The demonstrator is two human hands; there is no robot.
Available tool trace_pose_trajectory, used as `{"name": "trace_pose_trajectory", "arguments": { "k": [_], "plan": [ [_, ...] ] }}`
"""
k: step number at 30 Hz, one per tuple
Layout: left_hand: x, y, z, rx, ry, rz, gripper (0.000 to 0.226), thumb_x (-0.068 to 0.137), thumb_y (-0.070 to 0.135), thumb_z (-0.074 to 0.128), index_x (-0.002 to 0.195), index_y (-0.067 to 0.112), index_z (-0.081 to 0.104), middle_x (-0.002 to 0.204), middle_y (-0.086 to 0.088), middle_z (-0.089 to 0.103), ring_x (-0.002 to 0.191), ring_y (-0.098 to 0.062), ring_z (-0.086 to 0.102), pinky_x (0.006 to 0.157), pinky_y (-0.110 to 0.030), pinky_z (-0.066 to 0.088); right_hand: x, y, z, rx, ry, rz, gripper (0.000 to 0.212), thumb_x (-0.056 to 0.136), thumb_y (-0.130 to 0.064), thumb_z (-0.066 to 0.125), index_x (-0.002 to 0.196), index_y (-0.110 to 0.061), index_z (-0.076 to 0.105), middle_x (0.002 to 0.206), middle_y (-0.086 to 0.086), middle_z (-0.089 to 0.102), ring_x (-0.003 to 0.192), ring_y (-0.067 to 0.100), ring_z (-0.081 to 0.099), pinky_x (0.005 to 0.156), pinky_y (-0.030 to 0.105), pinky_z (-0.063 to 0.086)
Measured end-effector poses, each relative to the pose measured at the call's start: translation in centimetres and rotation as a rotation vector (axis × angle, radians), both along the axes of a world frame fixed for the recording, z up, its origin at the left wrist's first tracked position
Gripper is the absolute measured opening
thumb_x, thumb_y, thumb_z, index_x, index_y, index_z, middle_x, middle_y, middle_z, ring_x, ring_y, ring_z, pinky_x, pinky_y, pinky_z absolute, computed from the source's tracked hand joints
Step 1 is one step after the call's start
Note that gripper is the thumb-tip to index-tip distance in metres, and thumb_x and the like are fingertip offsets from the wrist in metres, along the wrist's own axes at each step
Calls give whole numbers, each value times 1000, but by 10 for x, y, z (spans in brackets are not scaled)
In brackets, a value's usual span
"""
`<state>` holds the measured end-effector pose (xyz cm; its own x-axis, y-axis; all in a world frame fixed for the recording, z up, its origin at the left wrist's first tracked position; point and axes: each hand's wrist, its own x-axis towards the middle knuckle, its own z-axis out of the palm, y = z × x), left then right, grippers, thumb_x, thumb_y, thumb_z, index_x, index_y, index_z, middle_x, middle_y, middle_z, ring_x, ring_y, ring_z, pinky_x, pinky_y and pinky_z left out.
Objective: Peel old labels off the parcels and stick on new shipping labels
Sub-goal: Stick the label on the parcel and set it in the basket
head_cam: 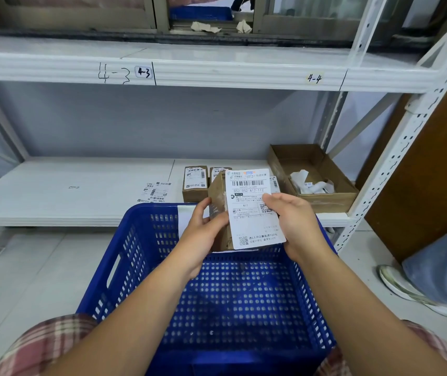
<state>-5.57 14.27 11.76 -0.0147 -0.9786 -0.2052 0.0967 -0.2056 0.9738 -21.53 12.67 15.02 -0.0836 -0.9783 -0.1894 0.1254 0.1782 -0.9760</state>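
parcel above crate, before shelf
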Motion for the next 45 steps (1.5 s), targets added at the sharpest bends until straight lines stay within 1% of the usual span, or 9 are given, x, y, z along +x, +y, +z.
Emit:
{"name": "trace_pose_trajectory", "arguments": {
  "k": [8, 14, 21, 28, 32, 35, 40, 42, 45],
  "plan": [
    [0, 0, -1, 0, -15, -8, 73, 79, 43, 68, 142, 40, 30, 126, 1, 61, 111, -13, 58, 103, -46, 43, 0, 0, 1, 6, 11, -7, 8, 95, -15, 62, 91, -14, 69, 92, 5, 76, 84, 24, 74, 73, 42, 60],
    [0, 0, -2, -11, -25, -21, 85, 67, 50, 72, 141, 41, 31, 124, 1, 61, 111, -15, 59, 102, -47, 43, -1, 2, 1, -1, -9, -22, 11, 95, -14, 62, 86, -16, 68, 84, 1, 76, 77, 21, 74, 64, 37, 59],
    [1, -2, -5, -12, -27, -29, 74, 78, 42, 71, 140, 40, 31, 123, -1, 63, 110, -15, 60, 101, -46, 45, 0, 3, 2, -15, -20, -24, 14, 95, -14, 62, 83, -16, 67, 73, -3, 75, 68, 17, 74, 59, 33, 58],
    [0, -1, -3, -11, -16, -31, 73, 80, 39, 69, 141, 39, 30, 123, -1, 62, 109, -14, 60, 101, -45, 45, -1, 4, 2, -18, -8, -24, 11, 95, -15, 62, 86, -16, 68, 77, -2, 76, 70, 17, 74, 60, 33, 58],
    [0, 0, -2, -27, -22, -33, 81, 72, 45, 73, 141, 39, 30, 125, -1, 61, 110, -15, 59, 100, -45, 45, -1, 4, 2, -24, -2, -23, 13, 95, -14, 62, 84, -16, 68, 75, -2, 76, 70, 18, 74, 63, 34, 59],
    [1, 1, 0, -40, -14, -40, 97, 56, 53, 73, 142, 39, 29, 127, -3, 60, 112, -17, 58, 100, -44, 45, 0, 4, 2, -28, -9, -21, 14, 95, -14, 62, 83, -15, 68, 78, 0, 76, 74, 21, 74, 68, 39, 59],
    [-4, 0, -5, 10, 56, -36, 59, 89, 45, 53, 143, 38, 30, 131, -3, 57, 121, -22, 52, 106, -50, 38, 1, 6, 4, -59, 8, -20, 17, 95, -14, 62, 80, -14, 68, 79, -1, 76, 77, 21, 74, 63, 36, 59],
    [-6, 0, -6, 25, 90, -10, 56, 90, 55, 45, 142, 35, 35, 136, -4, 53, 126, -26, 48, 107, -53, 36, 1, 7, 4, -69, 18, -21, 17, 96, -14, 61, 80, -13, 67, 79, -1, 76, 77, 21, 74, 64, 36, 60],
    [-8, 4, -4, 19, 87, -26, 89, 65, 80, 49, 140, 35, 38, 136, 2, 54, 127, -24, 47, 108, -53, 35, 1, 8, 4, -76, 28, -24, 18, 96, -14, 61, 79, -14, 68, 80, -1, 76, 79, 22, 74, 69, 39, 59]
  ]
}}
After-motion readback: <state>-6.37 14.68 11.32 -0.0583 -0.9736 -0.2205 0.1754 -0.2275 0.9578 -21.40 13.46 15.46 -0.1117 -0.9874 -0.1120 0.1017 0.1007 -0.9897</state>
